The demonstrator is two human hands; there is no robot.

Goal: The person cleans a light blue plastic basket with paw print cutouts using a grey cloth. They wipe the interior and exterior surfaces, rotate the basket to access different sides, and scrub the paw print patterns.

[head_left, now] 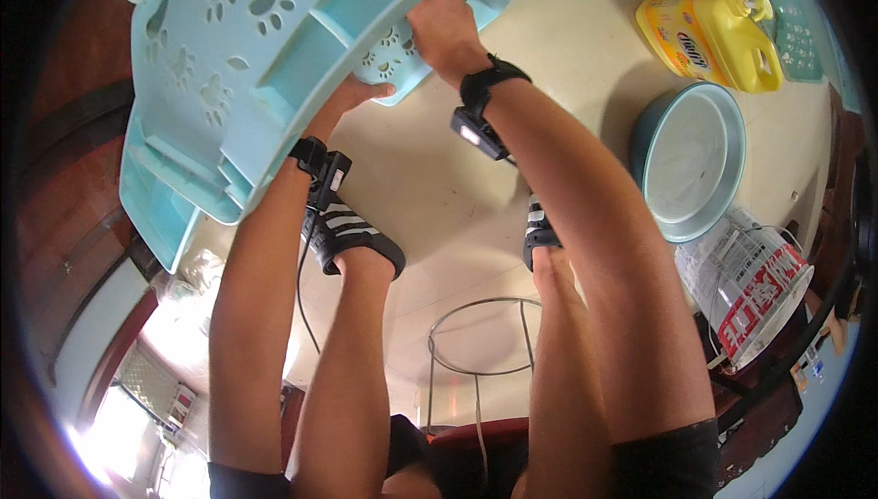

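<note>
A light blue plastic rack [302,51] with paw-print cutouts and stepped tiers stands tilted across the upper left. My right hand [445,32] is closed around part of its frame near the upper middle, knuckles up. Lower and to the left, my left hand [361,93] reaches in at the rack's near edge. Its thumb points right across a paw-print panel, while the rack hides most of its fingers; it appears to grip the rack. Each wrist wears a black strap with a small device.
At right are a yellow jug [709,37], a round blue basin [690,160] and a white bucket [754,293] with red print. A teal basket [777,10] sits at the upper right. Between my legs stands a metal-ring stool frame [485,300]. My feet wear black striped sandals [352,236].
</note>
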